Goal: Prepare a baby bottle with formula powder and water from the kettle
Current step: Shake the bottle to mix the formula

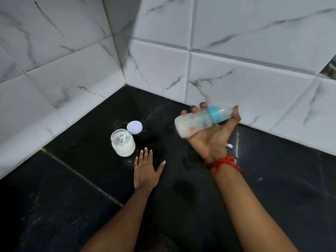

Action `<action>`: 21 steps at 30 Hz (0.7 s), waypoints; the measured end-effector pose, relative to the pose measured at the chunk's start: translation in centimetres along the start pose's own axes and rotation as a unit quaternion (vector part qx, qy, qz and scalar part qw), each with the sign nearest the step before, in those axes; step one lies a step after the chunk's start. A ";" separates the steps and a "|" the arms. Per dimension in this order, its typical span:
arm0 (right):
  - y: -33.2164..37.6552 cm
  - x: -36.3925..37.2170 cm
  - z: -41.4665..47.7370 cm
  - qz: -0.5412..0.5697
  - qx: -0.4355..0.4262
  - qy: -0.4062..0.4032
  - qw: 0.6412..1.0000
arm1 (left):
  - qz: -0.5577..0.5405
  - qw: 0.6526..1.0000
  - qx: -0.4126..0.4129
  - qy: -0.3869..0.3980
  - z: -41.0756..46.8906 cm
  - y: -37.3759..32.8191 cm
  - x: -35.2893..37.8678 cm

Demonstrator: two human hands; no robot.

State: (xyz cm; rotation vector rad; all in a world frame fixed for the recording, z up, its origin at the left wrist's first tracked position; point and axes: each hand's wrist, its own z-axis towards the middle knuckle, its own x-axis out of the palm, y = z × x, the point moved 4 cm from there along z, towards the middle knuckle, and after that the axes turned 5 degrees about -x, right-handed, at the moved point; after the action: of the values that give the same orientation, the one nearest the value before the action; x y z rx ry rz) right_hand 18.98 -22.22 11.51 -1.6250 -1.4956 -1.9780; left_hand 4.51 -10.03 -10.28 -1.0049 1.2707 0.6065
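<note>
The right hand (211,135) gripped the baby bottle (201,120) on its side, base left, capped teat right, blurred as if mid-shake above the black counter (72,197). The left hand (146,171) lay open and flat, nearer the open formula jar (123,142).

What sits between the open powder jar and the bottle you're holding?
Only bare black counter in the head view. The left hand rests flat just nearer than that stretch; the loose lid lies behind the jar. The right hand holds the bottle tilted.
</note>
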 end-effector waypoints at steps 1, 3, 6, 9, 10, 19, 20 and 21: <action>-0.5 0.7 0.0 -0.032 0.010 0.080 0.996 | -0.002 1.000 0.001 -0.003 -0.1 0.1 -0.1; -2.0 1.1 -0.4 -0.137 0.043 0.182 0.973 | -0.005 1.000 0.004 -0.001 -0.3 0.3 -0.2; -2.6 0.2 0.4 0.006 0.067 0.140 0.988 | -0.010 1.000 -0.001 0.000 -0.1 0.0 -0.3; -3.4 0.4 0.5 -0.124 0.062 0.160 0.977 | -0.006 1.000 0.004 0.004 -0.2 0.0 -0.3; -3.7 0.6 0.3 -0.151 0.072 0.187 0.968 | -0.005 1.000 0.007 0.005 -0.3 0.2 -0.2; -1.9 -0.3 1.5 -0.059 0.064 0.135 0.987 | -0.001 1.000 0.000 -0.003 0.0 0.2 -0.2; -1.5 -0.5 1.6 0.009 0.061 0.112 0.992 | 0.000 1.000 -0.003 -0.001 0.0 0.0 -0.2; -1.2 -0.3 1.6 0.018 0.057 0.121 0.991 | -0.002 1.000 -0.005 -0.002 -0.1 -0.2 -0.2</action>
State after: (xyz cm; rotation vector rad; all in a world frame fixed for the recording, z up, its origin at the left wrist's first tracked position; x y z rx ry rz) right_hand 19.31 -20.54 10.41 -1.3033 -1.4471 -1.9502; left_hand 4.57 -10.15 -10.06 -1.0135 1.2639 0.6116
